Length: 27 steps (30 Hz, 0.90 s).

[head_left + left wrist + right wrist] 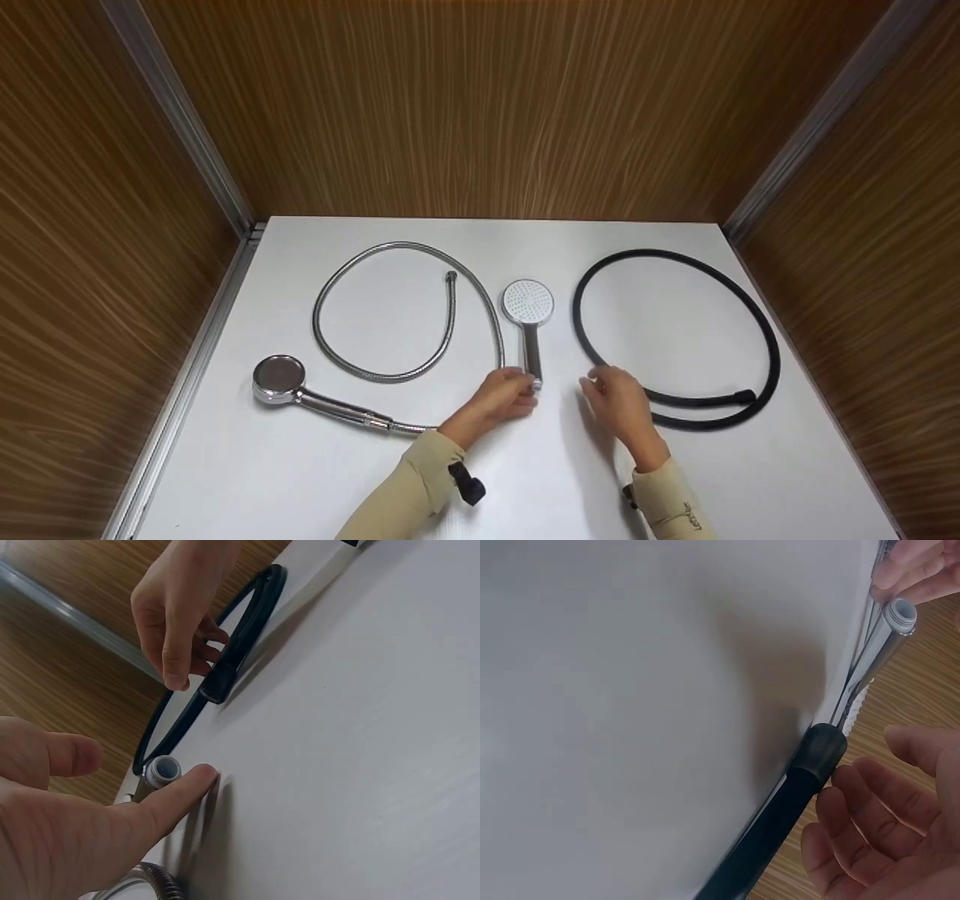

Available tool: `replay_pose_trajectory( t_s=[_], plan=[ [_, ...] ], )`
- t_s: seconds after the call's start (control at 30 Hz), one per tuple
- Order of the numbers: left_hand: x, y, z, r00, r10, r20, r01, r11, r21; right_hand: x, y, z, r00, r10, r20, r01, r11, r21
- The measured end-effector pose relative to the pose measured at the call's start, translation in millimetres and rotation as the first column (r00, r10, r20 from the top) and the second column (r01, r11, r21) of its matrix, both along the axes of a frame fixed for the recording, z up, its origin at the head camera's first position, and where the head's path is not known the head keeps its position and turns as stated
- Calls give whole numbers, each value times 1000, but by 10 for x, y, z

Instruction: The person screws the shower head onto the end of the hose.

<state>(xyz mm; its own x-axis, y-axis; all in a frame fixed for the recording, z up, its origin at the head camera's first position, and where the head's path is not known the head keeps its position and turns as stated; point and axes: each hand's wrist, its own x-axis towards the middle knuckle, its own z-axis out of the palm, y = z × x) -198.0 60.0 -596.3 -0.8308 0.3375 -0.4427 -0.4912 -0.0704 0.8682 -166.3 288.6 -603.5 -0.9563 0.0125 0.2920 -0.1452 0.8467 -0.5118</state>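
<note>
A hand shower (528, 301) with a white spray face and grey handle lies in the middle of the white table. Beside its threaded handle end (163, 769) is my left hand (501, 397), with thumb and forefinger spread apart in the left wrist view. To the right lies a black shower hose (577, 307) in a wide loop. Loosely bent fingers of my right hand (621, 405) hang close to the hose's end fitting (819, 750), not wrapped round it. From the head view that fitting is hidden behind the hand.
On the left, a chrome hand shower (279, 375) is joined to a looped metal hose (318, 322), which passes close to my left hand. The white table (225, 480) is enclosed by wood-grain panels (480, 112) at the back and sides.
</note>
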Motion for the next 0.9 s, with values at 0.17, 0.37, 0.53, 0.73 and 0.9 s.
replay_pose_trajectory(
  t_s=[0.17,0.37,0.53,0.73,0.9],
  plan=[
    [-14,62,-44,998,26,64,-30,998,60,29,13,-9,1000,-1,19,1,1000,-1],
    [-21,91,-83,989,14,146,-37,986,162,45,19,-13,999,9,33,-9,1000,14],
    [-43,107,-121,981,25,193,-72,969,238,47,20,-8,998,4,57,-5,1000,12],
    [-55,127,-144,979,22,202,-78,958,275,72,41,-17,1000,9,19,-10,1000,9],
    [-42,157,-154,981,16,195,-71,959,276,98,68,-47,1000,4,18,-4,1000,16]
  ],
)
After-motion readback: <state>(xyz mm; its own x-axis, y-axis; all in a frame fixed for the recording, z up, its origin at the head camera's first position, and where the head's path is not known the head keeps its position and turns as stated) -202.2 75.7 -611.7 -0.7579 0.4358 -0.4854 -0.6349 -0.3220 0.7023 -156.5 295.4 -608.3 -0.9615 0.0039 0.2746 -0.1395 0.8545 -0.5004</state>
